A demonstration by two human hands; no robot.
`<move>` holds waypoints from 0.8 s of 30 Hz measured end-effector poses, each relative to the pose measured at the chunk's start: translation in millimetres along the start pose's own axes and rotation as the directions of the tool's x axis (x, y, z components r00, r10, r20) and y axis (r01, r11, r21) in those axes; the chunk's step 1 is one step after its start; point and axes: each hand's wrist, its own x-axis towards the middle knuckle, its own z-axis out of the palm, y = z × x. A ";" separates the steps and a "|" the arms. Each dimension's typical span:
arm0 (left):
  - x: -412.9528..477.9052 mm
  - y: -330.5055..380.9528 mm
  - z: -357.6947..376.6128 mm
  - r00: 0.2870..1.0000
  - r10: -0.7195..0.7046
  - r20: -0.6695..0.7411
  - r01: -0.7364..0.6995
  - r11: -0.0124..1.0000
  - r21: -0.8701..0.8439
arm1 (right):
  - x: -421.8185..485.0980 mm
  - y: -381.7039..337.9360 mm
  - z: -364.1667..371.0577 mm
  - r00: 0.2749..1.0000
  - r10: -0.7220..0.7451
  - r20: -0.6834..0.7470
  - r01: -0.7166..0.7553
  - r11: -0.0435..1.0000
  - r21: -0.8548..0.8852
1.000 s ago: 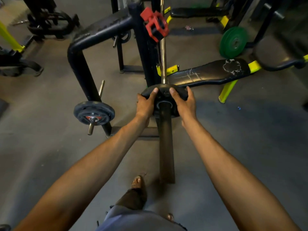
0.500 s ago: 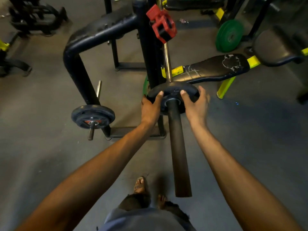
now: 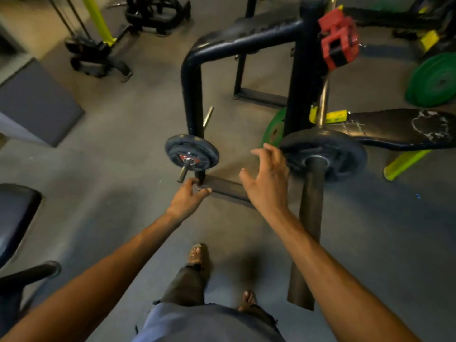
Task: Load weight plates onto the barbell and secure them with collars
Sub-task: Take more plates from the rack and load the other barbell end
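A black weight plate (image 3: 343, 151) sits on the barbell sleeve (image 3: 309, 218), which points toward me. My right hand (image 3: 267, 178) hovers just left of that plate, fingers spread and holding nothing. My left hand (image 3: 188, 197) is lower left, fingers loosely curled and empty, just below a peg that carries a second black plate (image 3: 192, 153) with a red centre. A red collar (image 3: 339, 46) hangs on the rack upright (image 3: 302, 77), above the bar.
A torn black bench (image 3: 399, 128) lies behind the loaded plate. Green plates (image 3: 434, 81) lean at the far right, another green plate (image 3: 274, 130) behind the upright. A dark seat (image 3: 14, 213) is at my left. My feet (image 3: 197, 253) stand on the grey floor.
Both hands let go of the plate on the sleeve and swung left toward the plate on the rack peg. My view turned left.
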 end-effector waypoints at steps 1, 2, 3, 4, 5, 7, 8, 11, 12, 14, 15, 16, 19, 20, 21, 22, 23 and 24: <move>6.3 -6.6 -8.7 1.000 -0.019 -0.002 0.019 1.000 0.000 | 4.7 -3.7 12.4 0.997 -0.022 0.068 0.023 1.000 -0.010; 13.1 -13.1 -17.2 0.999 -0.032 -0.003 0.032 0.999 -0.011 | 9.5 -7.7 24.0 0.990 -0.035 0.135 0.040 0.999 -0.032; 21.3 -19.6 -24.9 0.999 -0.048 0.005 0.049 0.998 -0.026 | 15.1 -11.0 36.1 0.981 -0.033 0.193 0.044 0.998 -0.051; 29.3 -25.3 -32.3 0.998 -0.063 0.021 0.064 0.997 -0.042 | 20.7 -14.2 48.2 0.971 -0.028 0.237 0.044 0.997 -0.065; 39.9 -31.7 -39.6 0.997 -0.067 0.041 0.069 0.997 -0.046 | 27.1 -17.4 60.7 0.963 -0.021 0.270 0.042 0.996 -0.073; 63.2 -41.4 -55.5 0.993 -0.070 0.099 0.072 0.997 -0.014 | 41.5 -23.4 89.5 0.942 -0.003 0.336 0.040 0.994 -0.101; 77.2 -45.5 -65.5 0.990 -0.069 0.123 0.068 0.998 0.011 | 50.7 -26.5 105.1 0.931 0.006 0.364 0.041 0.992 -0.119; 130.4 -58.6 -97.9 0.986 -0.048 0.162 0.035 0.996 0.086 | 78.7 -35.6 156.7 0.901 0.076 0.426 -0.001 0.985 -0.174; 147.4 -63.8 -107.8 0.986 -0.050 0.159 0.034 0.994 0.103 | 86.4 -38.1 174.3 0.882 0.114 0.457 -0.025 0.980 -0.196; 173.8 -75.1 -123.8 0.983 -0.073 0.169 0.049 0.988 0.144 | 97.4 -42.2 206.5 0.823 0.168 0.543 -0.039 0.970 -0.242; 184.7 -80.2 -129.7 0.980 -0.078 0.185 0.045 0.983 0.176 | 101.7 -44.1 220.7 0.787 0.181 0.590 -0.034 0.967 -0.251; 195.9 -84.4 -135.1 0.975 -0.077 0.206 0.030 0.975 0.221 | 106.8 -45.9 235.0 0.753 0.189 0.630 -0.025 0.966 -0.259; 234.0 -96.5 -148.2 0.967 -0.072 0.245 -0.012 0.946 0.325 | 126.1 -46.6 277.6 0.692 0.201 0.694 -0.009 0.963 -0.270; 247.5 -100.1 -149.9 0.965 -0.070 0.254 -0.023 0.937 0.348 | 132.8 -44.7 291.3 0.675 0.214 0.706 -0.017 0.961 -0.275; 262.3 -103.9 -150.4 0.963 -0.069 0.262 -0.034 0.930 0.366 | 139.4 -42.4 304.4 0.661 0.225 0.716 -0.025 0.960 -0.279; 277.9 -106.7 -150.4 0.962 -0.060 0.265 -0.048 0.923 0.382 | 147.7 -39.1 318.6 0.656 0.223 0.721 -0.025 0.961 -0.274; 294.6 -109.7 -149.3 0.963 -0.040 0.267 -0.068 0.920 0.386 | 156.5 -34.5 333.1 0.659 0.213 0.721 -0.021 0.964 -0.266; 309.6 -112.2 -147.0 0.966 -0.016 0.259 -0.087 0.920 0.382 | 164.9 -29.9 346.9 0.664 0.207 0.719 -0.018 0.965 -0.262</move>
